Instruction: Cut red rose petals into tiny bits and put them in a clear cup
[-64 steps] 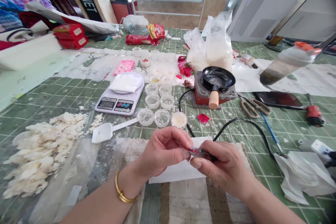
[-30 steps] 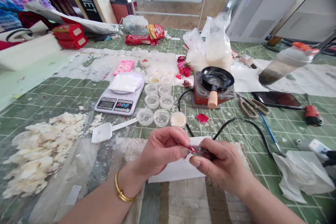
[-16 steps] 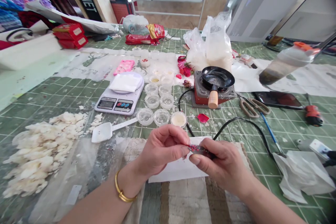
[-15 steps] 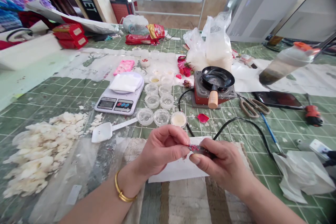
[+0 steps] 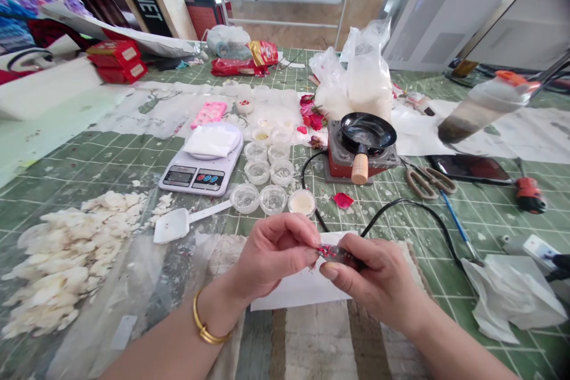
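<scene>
Btwn both sets of fingertips, over the white paper (image 5: 296, 292): small dark piece (image 5: 336, 255) w/ pink-red bits (image 5: 328, 250), off the surface. L hand (image 5: 272, 258): thumb and forefinger pinched at one end, other fingers loosely curled. R hand (image 5: 380, 278): thumb and fingers clamped round the other end, hiding part of it. Material: can't tell.

Progress, as a guess: prob. mid-handling; red bits already on the piece, nothing set down yet. Just beyond the L fingers, creamy fill already in one cup (image 5: 314, 204); contents of the clear cups (image 5: 273, 212) beside it unclear. Amt. left overall: can't tell.

Edges: near edge of paper just wristward of the fingers, striped cloth (image 5: 320, 347) beneath. Tightest ahead: cups close past L fingers; red petal (image 5: 343, 200) and black cord (image 5: 406, 200) past R fingers, w/ pan (image 5: 367, 130) farther off. Max. room wristward, over the cloth.
</scene>
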`<action>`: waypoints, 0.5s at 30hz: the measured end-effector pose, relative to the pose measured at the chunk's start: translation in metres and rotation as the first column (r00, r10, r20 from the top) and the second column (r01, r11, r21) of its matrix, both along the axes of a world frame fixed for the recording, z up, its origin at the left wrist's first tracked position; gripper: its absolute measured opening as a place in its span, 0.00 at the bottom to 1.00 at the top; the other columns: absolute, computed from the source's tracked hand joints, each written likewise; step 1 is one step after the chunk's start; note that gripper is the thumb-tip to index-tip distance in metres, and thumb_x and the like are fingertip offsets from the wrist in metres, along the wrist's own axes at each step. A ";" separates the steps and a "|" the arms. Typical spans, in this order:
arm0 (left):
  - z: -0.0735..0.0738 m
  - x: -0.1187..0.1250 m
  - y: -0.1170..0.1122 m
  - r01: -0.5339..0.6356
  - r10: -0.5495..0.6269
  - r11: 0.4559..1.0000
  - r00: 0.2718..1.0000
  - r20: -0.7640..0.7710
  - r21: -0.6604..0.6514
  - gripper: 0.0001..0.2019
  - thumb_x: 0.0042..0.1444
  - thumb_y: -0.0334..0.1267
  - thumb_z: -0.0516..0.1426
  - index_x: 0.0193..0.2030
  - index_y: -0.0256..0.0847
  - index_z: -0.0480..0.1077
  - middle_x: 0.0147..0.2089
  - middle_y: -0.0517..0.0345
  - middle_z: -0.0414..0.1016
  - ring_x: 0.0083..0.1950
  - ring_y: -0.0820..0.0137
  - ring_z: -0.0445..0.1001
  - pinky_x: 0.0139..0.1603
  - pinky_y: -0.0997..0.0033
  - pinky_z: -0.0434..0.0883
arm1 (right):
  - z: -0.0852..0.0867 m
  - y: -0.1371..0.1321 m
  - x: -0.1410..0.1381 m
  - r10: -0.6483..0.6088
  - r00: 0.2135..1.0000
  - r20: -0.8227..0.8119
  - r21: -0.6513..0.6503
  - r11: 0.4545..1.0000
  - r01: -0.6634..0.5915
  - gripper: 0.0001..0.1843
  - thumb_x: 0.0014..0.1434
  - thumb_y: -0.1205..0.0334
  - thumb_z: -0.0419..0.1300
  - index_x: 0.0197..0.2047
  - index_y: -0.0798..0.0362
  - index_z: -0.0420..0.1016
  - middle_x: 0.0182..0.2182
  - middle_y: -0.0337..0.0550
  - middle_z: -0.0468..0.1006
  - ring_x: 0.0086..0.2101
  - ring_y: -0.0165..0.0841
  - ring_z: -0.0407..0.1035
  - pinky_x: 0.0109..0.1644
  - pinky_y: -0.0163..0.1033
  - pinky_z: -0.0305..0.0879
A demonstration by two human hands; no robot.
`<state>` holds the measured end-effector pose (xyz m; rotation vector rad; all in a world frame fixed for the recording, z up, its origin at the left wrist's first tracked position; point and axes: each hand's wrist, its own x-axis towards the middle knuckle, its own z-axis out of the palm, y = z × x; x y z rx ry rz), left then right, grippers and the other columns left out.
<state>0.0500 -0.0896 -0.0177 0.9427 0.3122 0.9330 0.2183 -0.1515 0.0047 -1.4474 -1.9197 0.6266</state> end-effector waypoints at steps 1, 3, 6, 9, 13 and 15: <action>0.000 0.000 0.000 -0.001 0.000 1.000 1.000 -0.002 -0.001 0.05 0.46 0.26 0.64 0.30 0.37 0.75 0.31 0.58 0.73 0.29 0.77 0.70 0.28 0.79 0.68 | 0.000 0.001 0.000 0.004 1.000 0.000 0.009 1.000 -0.004 0.23 0.60 0.51 0.57 0.21 0.52 0.52 0.16 0.29 0.50 0.18 0.20 0.45 0.19 0.28 0.42; 0.000 0.000 0.000 -0.001 0.001 1.000 1.000 -0.004 -0.004 0.04 0.46 0.26 0.64 0.29 0.37 0.75 0.30 0.58 0.73 0.28 0.77 0.70 0.28 0.79 0.68 | 0.000 0.001 0.000 0.011 1.000 0.004 0.018 1.000 -0.011 0.23 0.60 0.52 0.57 0.22 0.52 0.52 0.17 0.29 0.50 0.18 0.20 0.45 0.19 0.28 0.42; 0.001 -0.001 0.000 -0.006 0.006 1.000 1.000 -0.017 -0.003 0.04 0.46 0.28 0.64 0.29 0.37 0.74 0.29 0.58 0.72 0.28 0.77 0.69 0.28 0.78 0.68 | -0.001 0.000 0.000 0.015 1.000 0.010 0.011 1.000 -0.015 0.22 0.60 0.52 0.56 0.22 0.52 0.52 0.17 0.29 0.50 0.18 0.20 0.45 0.20 0.28 0.42; 0.002 0.000 0.001 -0.007 0.007 1.000 1.000 -0.024 -0.002 0.04 0.46 0.28 0.65 0.28 0.36 0.74 0.29 0.58 0.72 0.28 0.76 0.69 0.27 0.79 0.68 | -0.001 -0.001 0.000 0.017 1.000 0.009 0.009 1.000 -0.017 0.23 0.61 0.52 0.56 0.21 0.52 0.51 0.17 0.29 0.49 0.18 0.20 0.45 0.20 0.28 0.42; 0.002 0.000 0.000 0.002 -0.002 1.000 1.000 -0.012 -0.012 0.04 0.46 0.27 0.64 0.29 0.37 0.74 0.30 0.58 0.73 0.28 0.77 0.69 0.28 0.79 0.68 | 0.000 -0.002 0.001 0.005 1.000 0.003 0.014 1.000 -0.005 0.23 0.60 0.52 0.57 0.22 0.52 0.51 0.16 0.29 0.49 0.18 0.20 0.45 0.20 0.28 0.42; 0.002 0.000 0.000 -0.001 0.001 1.000 1.000 -0.015 -0.011 0.04 0.46 0.28 0.65 0.29 0.37 0.74 0.30 0.58 0.73 0.28 0.77 0.69 0.28 0.78 0.68 | 0.000 -0.002 0.000 0.000 1.000 -0.002 0.005 1.000 0.000 0.23 0.59 0.51 0.57 0.22 0.52 0.51 0.16 0.28 0.49 0.18 0.21 0.44 0.19 0.28 0.42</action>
